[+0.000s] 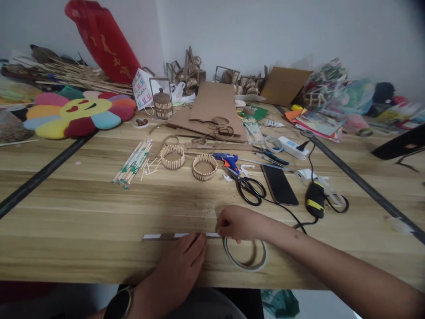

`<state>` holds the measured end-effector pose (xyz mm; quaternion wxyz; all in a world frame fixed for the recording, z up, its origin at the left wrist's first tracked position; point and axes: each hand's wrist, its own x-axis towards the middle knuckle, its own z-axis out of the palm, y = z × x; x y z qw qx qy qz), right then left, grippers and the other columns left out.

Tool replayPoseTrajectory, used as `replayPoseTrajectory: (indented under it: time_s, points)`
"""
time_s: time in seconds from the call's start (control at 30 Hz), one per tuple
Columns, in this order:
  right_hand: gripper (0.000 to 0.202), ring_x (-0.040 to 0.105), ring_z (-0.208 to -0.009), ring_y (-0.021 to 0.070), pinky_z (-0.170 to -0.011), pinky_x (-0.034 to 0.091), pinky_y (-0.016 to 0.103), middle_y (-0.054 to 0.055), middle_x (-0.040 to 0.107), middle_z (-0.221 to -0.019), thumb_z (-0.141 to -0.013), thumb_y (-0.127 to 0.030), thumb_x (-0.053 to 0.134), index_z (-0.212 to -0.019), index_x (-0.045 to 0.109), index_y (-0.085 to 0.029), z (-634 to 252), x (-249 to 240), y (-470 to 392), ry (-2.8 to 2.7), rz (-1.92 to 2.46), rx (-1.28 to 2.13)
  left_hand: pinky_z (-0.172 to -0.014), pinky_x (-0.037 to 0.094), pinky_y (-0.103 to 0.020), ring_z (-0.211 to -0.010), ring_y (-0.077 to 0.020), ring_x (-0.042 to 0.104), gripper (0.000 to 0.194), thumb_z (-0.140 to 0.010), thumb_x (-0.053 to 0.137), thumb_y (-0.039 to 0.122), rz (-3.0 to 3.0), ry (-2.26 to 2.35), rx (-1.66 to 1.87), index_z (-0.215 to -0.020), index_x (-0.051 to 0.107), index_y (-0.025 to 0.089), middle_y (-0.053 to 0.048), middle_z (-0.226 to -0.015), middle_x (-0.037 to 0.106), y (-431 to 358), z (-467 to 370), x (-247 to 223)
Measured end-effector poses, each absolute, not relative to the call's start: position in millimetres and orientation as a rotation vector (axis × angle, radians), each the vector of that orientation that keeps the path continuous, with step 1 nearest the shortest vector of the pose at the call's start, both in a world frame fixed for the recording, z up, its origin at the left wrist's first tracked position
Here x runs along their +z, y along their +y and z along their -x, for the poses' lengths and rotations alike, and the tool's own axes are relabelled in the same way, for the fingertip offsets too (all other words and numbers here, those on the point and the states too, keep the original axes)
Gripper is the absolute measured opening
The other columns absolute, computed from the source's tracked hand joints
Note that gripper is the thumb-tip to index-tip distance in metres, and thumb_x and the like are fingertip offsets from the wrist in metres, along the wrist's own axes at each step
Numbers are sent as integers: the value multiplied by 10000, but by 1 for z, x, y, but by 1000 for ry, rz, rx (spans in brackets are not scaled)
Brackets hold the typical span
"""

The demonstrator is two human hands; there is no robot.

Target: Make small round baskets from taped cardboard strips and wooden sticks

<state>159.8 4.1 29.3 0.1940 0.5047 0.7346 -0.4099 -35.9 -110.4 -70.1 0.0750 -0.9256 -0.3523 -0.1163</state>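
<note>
Near the table's front edge lies a narrow brown strip (167,236) with white tape pieces along it. My left hand (186,261) rests flat on the strip, fingers stretched out side by side. At the strip's right end, my right hand (232,223) is closed in a pinch; white tape shows between the two hands. The roll of tape (265,257) stands or lies just below my right hand, touching its fingers. Farther back sit two round cardboard cups walled with short sticks, the left one (172,158) and the right one (205,168).
Black scissors (250,188), a blue glue gun (229,160), a phone (280,184) and a black-yellow tool (315,199) with its cable lie to the right. Packed sticks (133,163) are at left. Behind are cardboard sheets (215,104), a flower cushion (83,110) and a lidded bucket model (163,105).
</note>
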Motion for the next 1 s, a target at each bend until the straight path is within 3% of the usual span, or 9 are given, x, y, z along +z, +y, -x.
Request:
replayPoseTrajectory:
  time_s: [0.27,0.57,0.83,1.0]
  points:
    - [252,477,-432,104,-428,300,207,-36,472,-399,-739,-131,547,-493,589,-172,-153,37,4,2068,-1385,-1021,-992,444,-394,-1169,-257,596,343,-957,418,136,2774,-1046,-298,-1231,620,94,-122,-1322,643,-109,35,-64]
    - [245,568,-517,126,-442,331,196,9,621,-505,-779,-147,513,-660,727,-144,-151,41,4,2061,-1343,-954,-1005,431,-373,-1169,-242,599,336,-969,412,146,2727,-1056,-345,-1237,608,95,-113,-1343,628,-108,35,-62]
    - [249,558,-516,126,-439,329,202,18,657,-542,-776,-145,513,-711,754,-136,-149,40,5,2061,-1323,-905,-1014,416,-391,-1193,-258,587,355,-977,385,163,2725,-1081,-340,-1268,569,75,-159,-1372,594,-107,33,-63]
    - [255,561,-518,123,-436,316,204,22,665,-550,-778,-141,512,-697,754,-135,-148,42,4,2068,-1309,-886,-1010,417,-381,-1162,-249,587,333,-978,433,190,2737,-1112,-379,-1267,581,114,-124,-1353,612,-107,32,-67]
